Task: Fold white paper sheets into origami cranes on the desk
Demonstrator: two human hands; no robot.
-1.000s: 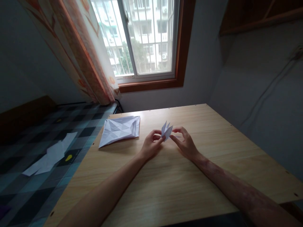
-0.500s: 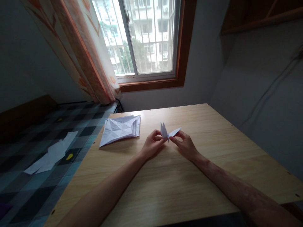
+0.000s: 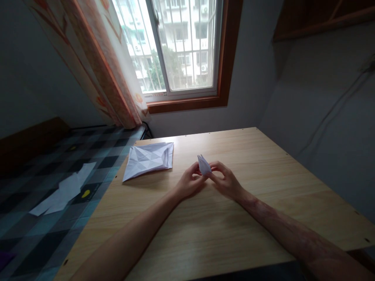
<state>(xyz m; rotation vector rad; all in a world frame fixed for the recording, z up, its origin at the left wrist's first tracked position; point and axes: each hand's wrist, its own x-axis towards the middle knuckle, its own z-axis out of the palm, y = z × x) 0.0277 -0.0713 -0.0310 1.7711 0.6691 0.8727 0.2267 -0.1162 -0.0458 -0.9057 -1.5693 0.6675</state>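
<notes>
Both my hands were out over the table (image 3: 187, 234), meeting just right of the middle of the view. Left hand (image 3: 189, 180): fingers curled, thumb toward fingertips, pinching the left side of the small folded paper (image 3: 204, 165). Right hand (image 3: 227, 180): fingers bent round in a loop, thumb and fingertips nearly together at the paper's right lower edge; exact grip there hidden. The folded paper sat between my fingertips, white, points up, leaning a bit left. Couldn't tell if its bottom touched the table.

Creased sheets (image 3: 149, 159) lay on the table to the left, near its far left corner, apart from my hands. White paper pieces (image 3: 66, 189) lay on the checked bed (image 3: 38, 242), left of the table, near a yellow mark (image 3: 85, 194). Window (image 3: 187, 50) beyond the table, curtain (image 3: 96, 70) to its left, shelf (image 3: 322, 27) upper right.
</notes>
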